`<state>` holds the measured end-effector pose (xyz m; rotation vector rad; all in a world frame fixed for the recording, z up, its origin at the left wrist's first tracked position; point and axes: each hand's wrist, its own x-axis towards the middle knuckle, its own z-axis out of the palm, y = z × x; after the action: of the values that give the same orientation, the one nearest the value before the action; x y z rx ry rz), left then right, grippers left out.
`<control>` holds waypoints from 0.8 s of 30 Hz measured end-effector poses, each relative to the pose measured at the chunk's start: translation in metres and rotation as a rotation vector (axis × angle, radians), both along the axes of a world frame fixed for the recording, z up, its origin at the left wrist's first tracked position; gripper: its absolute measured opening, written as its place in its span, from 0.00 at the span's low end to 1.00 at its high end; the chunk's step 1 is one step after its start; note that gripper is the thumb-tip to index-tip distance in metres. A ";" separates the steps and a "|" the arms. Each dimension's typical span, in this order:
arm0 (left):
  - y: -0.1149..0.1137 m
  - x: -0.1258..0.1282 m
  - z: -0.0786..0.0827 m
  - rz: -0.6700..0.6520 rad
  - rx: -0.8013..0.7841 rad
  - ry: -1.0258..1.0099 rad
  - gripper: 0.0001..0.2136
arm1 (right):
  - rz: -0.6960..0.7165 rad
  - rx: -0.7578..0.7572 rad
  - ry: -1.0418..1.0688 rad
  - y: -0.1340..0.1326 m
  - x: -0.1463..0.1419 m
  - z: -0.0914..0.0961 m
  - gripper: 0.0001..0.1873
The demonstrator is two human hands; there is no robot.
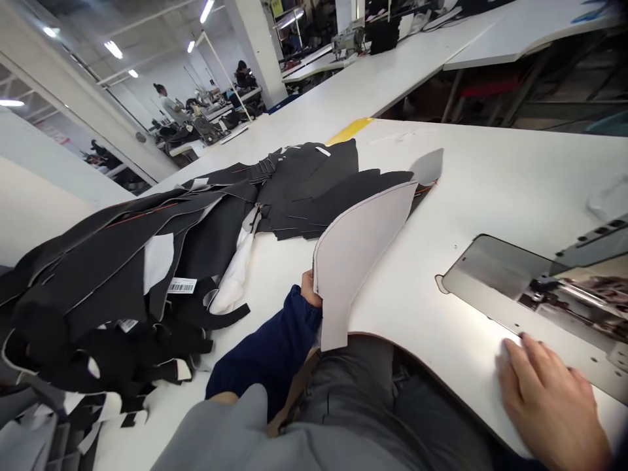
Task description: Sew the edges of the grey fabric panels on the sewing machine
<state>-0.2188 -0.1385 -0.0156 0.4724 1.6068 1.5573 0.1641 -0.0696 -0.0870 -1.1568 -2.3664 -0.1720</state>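
Note:
My left hand [309, 289], in a dark blue sleeve, is closed on a curved fabric panel [363, 242] whose pale grey underside faces me. The panel stands tilted above the table, and most of the fingers are hidden behind it. My right hand [552, 396] lies flat on the white table, fingers stretched out, with its tips by the front edge of the sewing machine's metal bed plate [495, 288]. The needle area of the sewing machine [554, 291] is at the right. Beyond the held panel lies a stack of black cut panels [314, 183].
Long black fabric pieces [122, 255] drape over the table's left side, one with a barcode label [182, 286]. Scraps and strips [112, 399] lie lower left. A yellow patch [349, 131] is at the table's far edge. Other people [171, 104] sit at machines far back.

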 end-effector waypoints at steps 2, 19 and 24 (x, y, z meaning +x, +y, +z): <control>0.000 -0.003 0.001 0.015 -0.007 -0.023 0.16 | 0.035 0.001 0.024 0.000 -0.003 0.001 0.24; -0.113 0.179 -0.001 -1.610 0.314 0.988 0.19 | 0.196 -0.870 0.656 -0.116 -0.003 0.101 0.30; -0.121 0.210 0.007 -1.985 0.585 1.102 0.19 | 0.019 -0.915 0.915 -0.230 0.132 0.111 0.23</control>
<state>-0.0087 -0.2595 -0.0086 2.4539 0.3628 -0.0450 0.2957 -0.2991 0.0237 -1.1797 -1.5711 1.2791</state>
